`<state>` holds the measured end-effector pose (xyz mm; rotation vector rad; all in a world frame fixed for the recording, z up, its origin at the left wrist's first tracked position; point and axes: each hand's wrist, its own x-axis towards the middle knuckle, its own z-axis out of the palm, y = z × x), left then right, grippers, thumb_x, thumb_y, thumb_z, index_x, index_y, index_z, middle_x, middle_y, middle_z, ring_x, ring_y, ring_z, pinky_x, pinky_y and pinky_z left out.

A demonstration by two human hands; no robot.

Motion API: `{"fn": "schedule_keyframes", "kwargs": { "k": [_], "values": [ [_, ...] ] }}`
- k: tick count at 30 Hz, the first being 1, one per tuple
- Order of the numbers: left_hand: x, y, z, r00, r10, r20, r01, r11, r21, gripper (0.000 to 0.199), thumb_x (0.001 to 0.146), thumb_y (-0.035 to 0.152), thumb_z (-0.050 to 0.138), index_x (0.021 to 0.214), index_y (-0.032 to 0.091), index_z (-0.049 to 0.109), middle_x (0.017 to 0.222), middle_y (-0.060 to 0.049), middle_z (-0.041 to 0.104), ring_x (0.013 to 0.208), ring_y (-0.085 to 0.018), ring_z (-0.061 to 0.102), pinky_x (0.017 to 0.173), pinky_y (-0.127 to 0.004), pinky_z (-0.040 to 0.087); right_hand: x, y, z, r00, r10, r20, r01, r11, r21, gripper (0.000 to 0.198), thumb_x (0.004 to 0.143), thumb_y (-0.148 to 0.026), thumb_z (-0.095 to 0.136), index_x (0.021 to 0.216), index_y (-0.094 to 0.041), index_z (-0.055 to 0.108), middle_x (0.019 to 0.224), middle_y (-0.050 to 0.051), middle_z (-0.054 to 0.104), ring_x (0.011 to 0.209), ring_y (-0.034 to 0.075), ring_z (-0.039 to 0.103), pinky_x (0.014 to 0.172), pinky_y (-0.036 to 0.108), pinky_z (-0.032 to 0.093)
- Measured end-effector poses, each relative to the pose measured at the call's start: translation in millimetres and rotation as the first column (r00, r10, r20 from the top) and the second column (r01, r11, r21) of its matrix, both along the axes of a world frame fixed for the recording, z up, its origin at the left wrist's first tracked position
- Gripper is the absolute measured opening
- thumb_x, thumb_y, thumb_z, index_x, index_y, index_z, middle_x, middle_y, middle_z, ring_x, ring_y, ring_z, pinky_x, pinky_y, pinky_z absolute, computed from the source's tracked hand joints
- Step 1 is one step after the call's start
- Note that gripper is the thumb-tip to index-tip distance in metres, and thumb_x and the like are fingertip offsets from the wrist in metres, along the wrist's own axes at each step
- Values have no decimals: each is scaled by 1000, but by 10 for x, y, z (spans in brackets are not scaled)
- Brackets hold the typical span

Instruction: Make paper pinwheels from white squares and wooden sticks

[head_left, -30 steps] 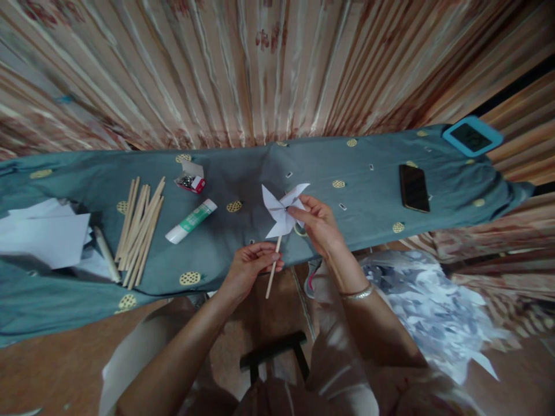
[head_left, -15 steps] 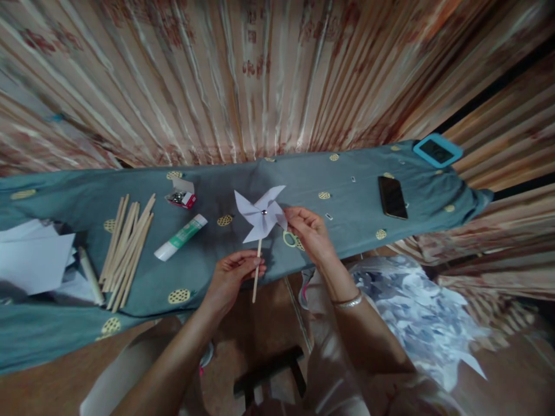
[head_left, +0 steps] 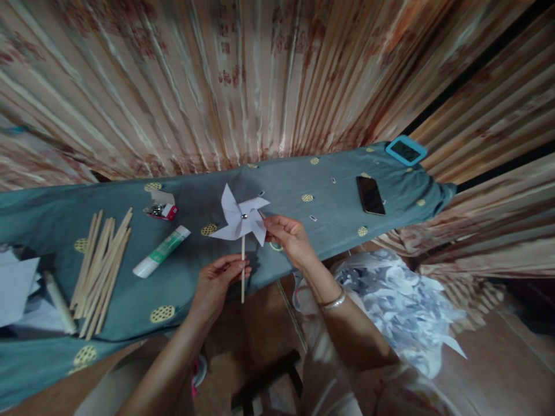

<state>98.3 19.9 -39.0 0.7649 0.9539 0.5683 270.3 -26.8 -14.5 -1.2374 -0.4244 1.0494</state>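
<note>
A white paper pinwheel (head_left: 234, 221) with a shiny round pin at its hub is held up over the near edge of the cloth-covered table. My left hand (head_left: 222, 278) is closed around its thin wooden stick (head_left: 243, 283), thumb and fingers pinching below the blades. At the pinwheel's right side, my right hand (head_left: 288, 236) has thumb and forefinger closed at the edge of a blade. Its other fingers are curled and partly hidden. A glue stick (head_left: 161, 252) with a green label lies left of the pinwheel, near an open small red-and-white box (head_left: 168, 211) of metal pins.
Several wooden sticks (head_left: 102, 274) lie on the green tablecloth (head_left: 277, 179), beside a pale pen-like tool (head_left: 59, 303) and white paper sheets (head_left: 17, 292). A phone (head_left: 370, 195) and a blue-framed device (head_left: 406, 151) lie rightward. A bag of paper pieces (head_left: 390, 306) sits below the table.
The pinwheel's blades have turned a little clockwise, with my right hand staying at their right side. My left hand keeps hold of the stick. The whole view has shifted slightly to the right.
</note>
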Motion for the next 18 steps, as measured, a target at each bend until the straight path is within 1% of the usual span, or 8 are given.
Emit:
{"fn": "schedule_keyframes", "kwargs": {
  "k": [6, 9, 14, 18],
  "values": [
    [30, -15, -40, 999, 25, 25, -26, 999, 21, 41, 41, 36, 95, 71, 15, 75, 68, -2, 74, 60, -14, 70, 62, -24, 59, -53, 5, 21, 1000, -10, -24, 9, 1000, -23, 44, 44, -54, 89, 65, -20, 70, 60, -4, 66, 55, 9, 56, 60, 24, 47],
    [35, -18, -56, 999, 25, 36, -26, 999, 28, 40, 43, 36, 95, 72, 15, 76, 66, -2, 73, 59, -13, 69, 62, -24, 59, -77, 0, 23, 1000, 3, -15, -3, 1000, -28, 44, 44, -55, 89, 65, -21, 71, 59, -3, 67, 56, 10, 58, 61, 24, 47],
    [36, -23, -50, 999, 23, 25, -23, 1000, 4, 42, 41, 37, 95, 71, 14, 75, 64, -1, 71, 60, -14, 69, 63, -25, 60, -113, -9, 15, 999, 41, 10, -41, 999, -16, 44, 48, -56, 88, 67, -20, 71, 58, -2, 68, 55, 10, 60, 60, 25, 47],
    [36, -24, -32, 999, 31, 26, -31, 999, -5, 43, 39, 37, 95, 70, 14, 75, 63, -1, 71, 59, -14, 69, 63, -26, 60, -141, -4, -2, 998, 62, -4, -62, 998, -19, 45, 47, -56, 88, 67, -20, 70, 59, -2, 69, 56, 11, 62, 61, 24, 48]
  ]
}}
